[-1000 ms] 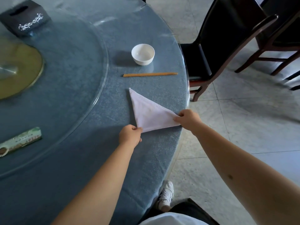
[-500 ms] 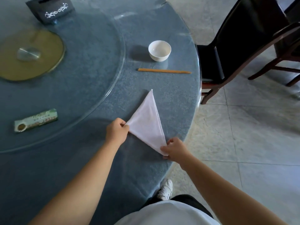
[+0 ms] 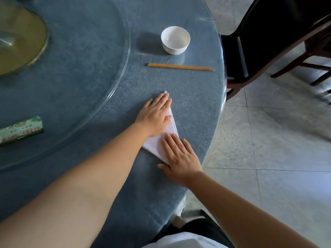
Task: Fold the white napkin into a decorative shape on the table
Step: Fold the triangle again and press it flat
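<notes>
One white napkin [image 3: 170, 130] folded to a triangle, two hands flat and spread on it, left hand [image 3: 156, 116], right hand [image 3: 180, 158], one bowl [image 3: 175, 40]

Napkin [image 3: 157, 144] mostly under both hands.

Both hands [image 3: 155, 116] [image 3: 180, 158] press flat on the white napkin [image 3: 169, 134].

Chopsticks [image 3: 180, 66], bowl [image 3: 175, 40] beyond; elsewhere open.
</notes>
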